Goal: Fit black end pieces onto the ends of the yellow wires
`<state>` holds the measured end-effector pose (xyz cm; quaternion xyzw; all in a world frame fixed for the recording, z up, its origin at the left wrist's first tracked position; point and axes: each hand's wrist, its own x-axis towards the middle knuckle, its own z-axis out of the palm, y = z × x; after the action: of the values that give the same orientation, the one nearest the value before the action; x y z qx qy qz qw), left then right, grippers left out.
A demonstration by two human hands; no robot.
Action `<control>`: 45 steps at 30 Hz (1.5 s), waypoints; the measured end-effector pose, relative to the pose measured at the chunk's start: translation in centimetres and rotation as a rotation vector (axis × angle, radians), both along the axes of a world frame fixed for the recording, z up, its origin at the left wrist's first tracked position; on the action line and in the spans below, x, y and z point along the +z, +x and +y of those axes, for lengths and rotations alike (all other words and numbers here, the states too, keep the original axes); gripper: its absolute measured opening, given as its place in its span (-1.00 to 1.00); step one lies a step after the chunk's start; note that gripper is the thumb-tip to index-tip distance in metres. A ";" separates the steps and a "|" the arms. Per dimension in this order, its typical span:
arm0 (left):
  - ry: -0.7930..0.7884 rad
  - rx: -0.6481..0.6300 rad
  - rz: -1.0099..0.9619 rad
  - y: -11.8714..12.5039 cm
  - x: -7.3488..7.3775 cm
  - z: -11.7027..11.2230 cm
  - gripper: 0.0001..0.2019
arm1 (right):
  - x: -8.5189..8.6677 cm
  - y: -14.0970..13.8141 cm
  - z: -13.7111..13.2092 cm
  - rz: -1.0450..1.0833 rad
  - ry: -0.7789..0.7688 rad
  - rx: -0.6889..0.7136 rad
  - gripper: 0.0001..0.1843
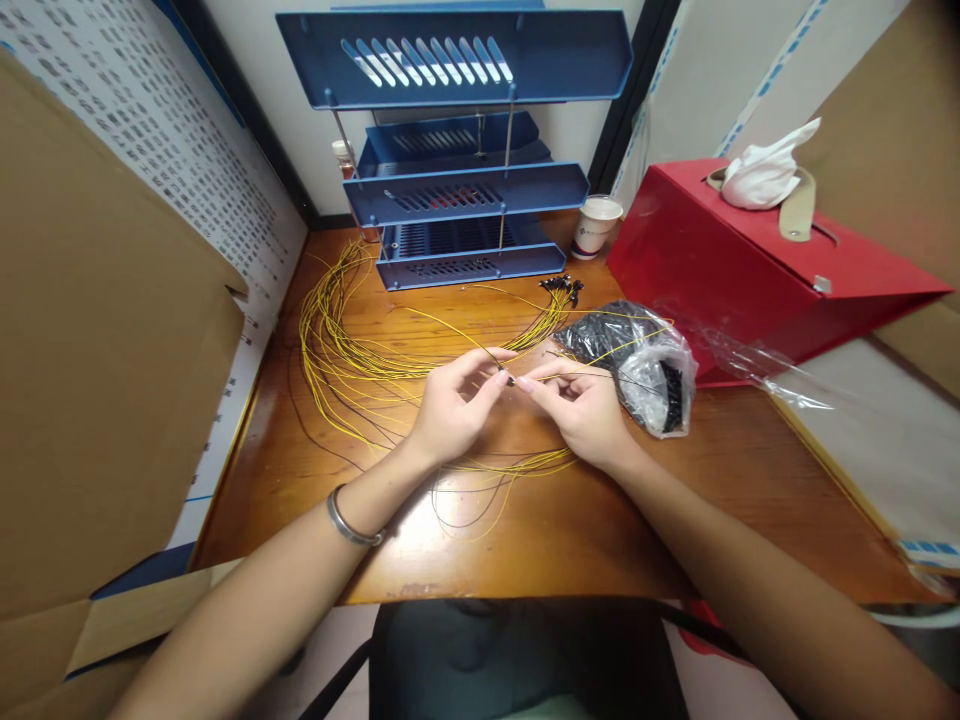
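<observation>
Over the middle of the wooden table, my two hands meet fingertip to fingertip. My left hand [463,402] pinches a small black connector [510,380] between thumb and forefinger. From the other side, my right hand [576,405] pinches a thin wire [534,377] close to that connector. Around and behind my hands runs a large loop of yellow and black wires [330,335]. Several black connectors [562,289] are bunched at the wires' far right end. Beside my right hand lies a clear plastic bag [634,360] with small black parts inside.
A blue tiered file tray [457,190] stands at the back, with a paper cup [596,228] at its right. A red tissue box [750,260] is on the right. Cardboard [97,300] rises at the left edge. The wooden table [555,550] ends just before my lap.
</observation>
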<state>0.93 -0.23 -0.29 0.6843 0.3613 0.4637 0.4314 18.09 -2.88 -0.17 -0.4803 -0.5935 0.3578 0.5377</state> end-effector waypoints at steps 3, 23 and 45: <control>-0.067 -0.022 -0.040 0.1 0.0 0.1 -0.71 | 0.0 0.0 0.0 0.017 0.006 0.007 -0.82; -0.342 -0.070 -0.222 0.1 0.1 0.5 -0.64 | 0.3 0.5 0.3 0.081 0.026 -0.083 -0.84; -0.313 -0.068 -0.248 0.3 0.3 0.4 -0.62 | 0.3 0.3 0.4 0.076 0.039 -0.114 -0.85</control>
<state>1.23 0.14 0.01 0.5584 0.3497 0.4678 0.5891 18.43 -2.49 0.15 -0.4889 -0.5511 0.3331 0.5885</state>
